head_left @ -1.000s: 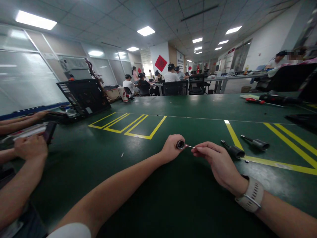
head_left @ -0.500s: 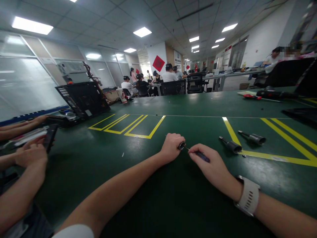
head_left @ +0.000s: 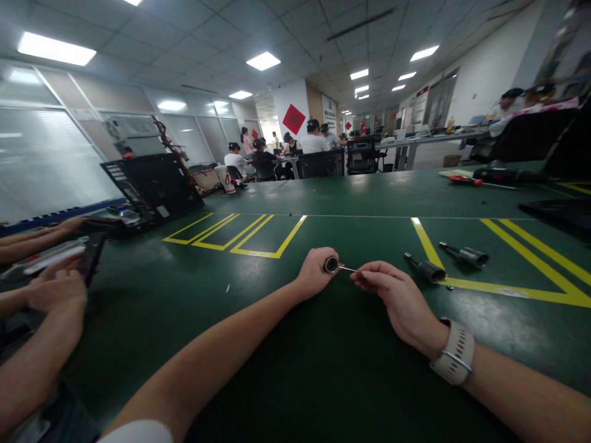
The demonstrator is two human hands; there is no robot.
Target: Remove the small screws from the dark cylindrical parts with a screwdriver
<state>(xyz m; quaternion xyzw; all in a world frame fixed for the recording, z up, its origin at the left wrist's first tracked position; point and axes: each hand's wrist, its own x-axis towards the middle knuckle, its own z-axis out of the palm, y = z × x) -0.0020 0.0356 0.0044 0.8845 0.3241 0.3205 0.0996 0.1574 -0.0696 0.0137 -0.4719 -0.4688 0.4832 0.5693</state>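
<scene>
My left hand [head_left: 316, 271] is closed around a round metal socket [head_left: 331, 264], its hollow end turned toward my right hand. My right hand [head_left: 392, 295], with a pale watch band at the wrist, pinches a thin screwdriver whose metal shaft [head_left: 346, 268] reaches to the socket's rim. The handle is hidden behind my fingers. To the right, two dark metal sockets with shanks, one nearer [head_left: 430, 271] and one farther [head_left: 471, 257], lie on the green table [head_left: 360, 363]. A small black piece [head_left: 450, 288] lies beside the nearer one.
Yellow tape [head_left: 517, 293] marks the table. A red screwdriver [head_left: 465, 180] and a dark power tool [head_left: 503, 175] lie at the far right. Another person's hands [head_left: 60, 286] hold a phone [head_left: 93, 258] at the left. A black computer part [head_left: 154, 191] stands behind them.
My right hand has turned, so the screwdriver's handle no longer shows and more of its shaft does. The socket in my left hand has shifted slightly left, with its opening facing more toward me.
</scene>
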